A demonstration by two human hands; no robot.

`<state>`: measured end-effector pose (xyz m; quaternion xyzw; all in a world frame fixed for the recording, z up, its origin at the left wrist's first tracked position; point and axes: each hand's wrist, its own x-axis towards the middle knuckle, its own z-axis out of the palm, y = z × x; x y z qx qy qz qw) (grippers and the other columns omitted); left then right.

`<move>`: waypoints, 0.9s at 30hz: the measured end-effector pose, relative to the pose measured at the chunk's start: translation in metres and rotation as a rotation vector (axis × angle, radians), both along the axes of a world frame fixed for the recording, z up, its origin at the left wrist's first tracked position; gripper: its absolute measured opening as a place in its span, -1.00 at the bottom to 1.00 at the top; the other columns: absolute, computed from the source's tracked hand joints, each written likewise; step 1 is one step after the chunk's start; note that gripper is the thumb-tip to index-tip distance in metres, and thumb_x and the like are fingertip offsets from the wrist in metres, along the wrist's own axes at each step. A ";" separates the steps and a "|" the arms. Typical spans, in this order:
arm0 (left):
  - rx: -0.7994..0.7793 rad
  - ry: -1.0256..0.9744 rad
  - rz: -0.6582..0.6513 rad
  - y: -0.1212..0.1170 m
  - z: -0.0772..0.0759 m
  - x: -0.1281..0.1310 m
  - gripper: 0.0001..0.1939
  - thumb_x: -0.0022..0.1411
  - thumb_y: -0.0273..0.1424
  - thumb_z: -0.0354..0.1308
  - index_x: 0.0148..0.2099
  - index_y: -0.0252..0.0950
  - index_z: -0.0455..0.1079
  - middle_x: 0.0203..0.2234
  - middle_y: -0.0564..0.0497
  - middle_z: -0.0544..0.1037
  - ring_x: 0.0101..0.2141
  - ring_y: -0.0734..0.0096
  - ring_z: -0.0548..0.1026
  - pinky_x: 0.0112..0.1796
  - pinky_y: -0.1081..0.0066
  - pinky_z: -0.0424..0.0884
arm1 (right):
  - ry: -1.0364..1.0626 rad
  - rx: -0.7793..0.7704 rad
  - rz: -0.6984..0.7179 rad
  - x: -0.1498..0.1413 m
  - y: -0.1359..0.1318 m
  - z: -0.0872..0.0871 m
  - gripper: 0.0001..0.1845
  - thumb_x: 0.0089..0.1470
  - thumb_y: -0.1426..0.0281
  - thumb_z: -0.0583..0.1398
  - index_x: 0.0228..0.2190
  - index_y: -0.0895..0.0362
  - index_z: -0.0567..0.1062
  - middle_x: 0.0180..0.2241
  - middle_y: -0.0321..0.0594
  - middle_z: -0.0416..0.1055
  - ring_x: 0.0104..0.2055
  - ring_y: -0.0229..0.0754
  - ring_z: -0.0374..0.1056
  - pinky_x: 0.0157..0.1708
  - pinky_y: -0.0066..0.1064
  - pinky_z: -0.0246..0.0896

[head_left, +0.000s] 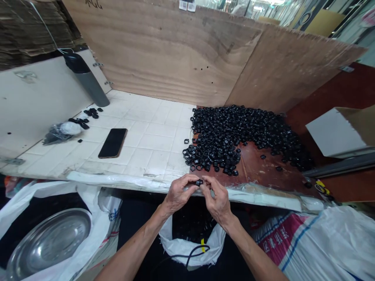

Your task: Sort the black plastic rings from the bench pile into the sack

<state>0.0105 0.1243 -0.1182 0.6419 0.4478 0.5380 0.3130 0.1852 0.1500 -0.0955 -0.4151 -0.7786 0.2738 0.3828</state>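
Between the fingertips of both hands is a small black ring-shaped plastic part (199,182), held just in front of the table's front edge. My left hand (181,192) pinches it from the left side. From the right, my right hand (216,195) grips it with thumb and fingers, which partly cover it. Beyond the hands, a large heap of similar black parts (252,127) spreads over the red-brown board at the right of the tabletop. Below the hands, a white sack (191,249) stands open with dark contents that I cannot make out clearly.
A phone (113,143) lies on the pale tabletop (149,128). Behind it stands a grey bottle (90,84), near a plastic bag (63,130). A metal basin (52,246) rests in a left sack. On the right are a cardboard box (340,132) and a full sack (336,242).
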 end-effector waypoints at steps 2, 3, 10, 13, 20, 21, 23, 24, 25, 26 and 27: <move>-0.003 0.001 -0.002 0.000 0.001 0.000 -0.80 0.27 -0.50 0.18 -0.04 -0.29 0.45 -0.17 -0.09 0.58 -0.12 0.31 0.54 -0.06 0.28 0.48 | -0.038 -0.001 0.019 0.002 0.001 0.001 -0.82 0.28 0.38 0.10 -0.24 0.12 0.50 -0.39 -0.21 0.47 -0.37 -0.19 0.40 -0.30 -0.39 0.29; -0.004 0.003 -0.001 0.000 0.002 0.000 -0.80 0.27 -0.49 0.18 -0.04 -0.29 0.45 -0.18 -0.09 0.58 -0.13 0.31 0.54 -0.06 0.28 0.48 | -0.056 -0.007 0.013 0.002 0.001 0.001 -0.79 0.29 0.37 0.09 -0.32 0.12 0.51 -0.45 -0.23 0.45 -0.41 -0.20 0.38 -0.34 -0.40 0.27; -0.027 -0.005 0.001 0.001 0.006 0.001 -0.81 0.29 -0.45 0.17 -0.05 -0.29 0.45 -0.19 -0.08 0.59 -0.14 0.31 0.55 -0.08 0.29 0.48 | -0.081 -0.021 0.001 0.005 0.002 0.008 -0.76 0.26 0.32 0.12 -0.37 0.12 0.52 -0.53 -0.28 0.37 -0.51 -0.24 0.28 -0.44 -0.41 0.22; -0.030 -0.021 0.012 0.000 0.008 0.002 -0.83 0.29 -0.45 0.16 -0.07 -0.29 0.45 -0.21 -0.08 0.59 -0.16 0.32 0.56 -0.11 0.32 0.49 | -0.035 -0.028 0.019 0.005 0.000 0.010 -0.83 0.22 0.31 0.17 -0.26 0.13 0.51 -0.46 -0.24 0.39 -0.47 -0.22 0.30 -0.44 -0.40 0.24; -0.122 -0.088 -0.039 0.000 0.014 -0.002 -0.83 0.28 -0.42 0.17 -0.08 -0.31 0.47 -0.20 -0.09 0.60 -0.18 0.32 0.57 -0.16 0.35 0.53 | 0.006 -0.021 0.019 0.001 0.002 0.009 -0.89 0.21 0.38 0.16 -0.25 0.12 0.48 -0.37 -0.21 0.42 -0.38 -0.20 0.35 -0.31 -0.37 0.30; -0.134 -0.090 -0.042 -0.001 0.015 -0.002 -0.83 0.28 -0.42 0.17 -0.08 -0.31 0.48 -0.20 -0.09 0.60 -0.19 0.31 0.57 -0.16 0.35 0.53 | 0.003 -0.013 0.030 0.000 0.003 0.009 -0.89 0.22 0.38 0.15 -0.25 0.12 0.48 -0.37 -0.21 0.42 -0.37 -0.19 0.35 -0.30 -0.37 0.29; -0.138 -0.083 -0.047 -0.003 0.015 -0.001 -0.82 0.27 -0.43 0.19 -0.08 -0.31 0.48 -0.20 -0.09 0.60 -0.18 0.31 0.57 -0.13 0.34 0.52 | -0.024 -0.021 0.027 0.001 0.003 0.008 -0.83 0.26 0.38 0.11 -0.35 0.12 0.47 -0.45 -0.26 0.39 -0.42 -0.22 0.32 -0.34 -0.40 0.26; -0.136 -0.084 -0.048 -0.004 0.014 0.000 -0.81 0.26 -0.43 0.20 -0.07 -0.31 0.48 -0.20 -0.09 0.60 -0.17 0.31 0.57 -0.12 0.33 0.52 | -0.037 -0.036 0.010 0.001 0.002 0.007 -0.78 0.27 0.37 0.09 -0.40 0.11 0.46 -0.50 -0.29 0.36 -0.47 -0.24 0.29 -0.39 -0.42 0.23; -0.138 -0.094 -0.050 -0.006 0.013 0.002 -0.81 0.26 -0.43 0.20 -0.07 -0.31 0.48 -0.20 -0.09 0.59 -0.17 0.31 0.57 -0.11 0.33 0.52 | -0.041 -0.050 -0.007 0.002 0.002 0.007 -0.75 0.28 0.36 0.09 -0.42 0.11 0.44 -0.52 -0.32 0.34 -0.50 -0.26 0.27 -0.42 -0.43 0.21; -0.151 -0.115 -0.051 -0.008 0.012 0.003 -0.81 0.26 -0.43 0.21 -0.07 -0.31 0.48 -0.20 -0.09 0.59 -0.17 0.31 0.57 -0.11 0.33 0.52 | -0.039 -0.059 -0.010 0.003 0.001 0.006 -0.76 0.28 0.35 0.08 -0.41 0.11 0.45 -0.52 -0.32 0.34 -0.50 -0.27 0.27 -0.43 -0.44 0.21; -0.172 -0.143 -0.052 -0.009 0.011 0.005 -0.81 0.26 -0.41 0.21 -0.07 -0.32 0.48 -0.19 -0.09 0.59 -0.18 0.31 0.57 -0.11 0.33 0.52 | -0.031 -0.058 0.001 0.004 0.000 0.006 -0.79 0.28 0.35 0.09 -0.36 0.11 0.46 -0.49 -0.31 0.36 -0.48 -0.26 0.30 -0.41 -0.44 0.22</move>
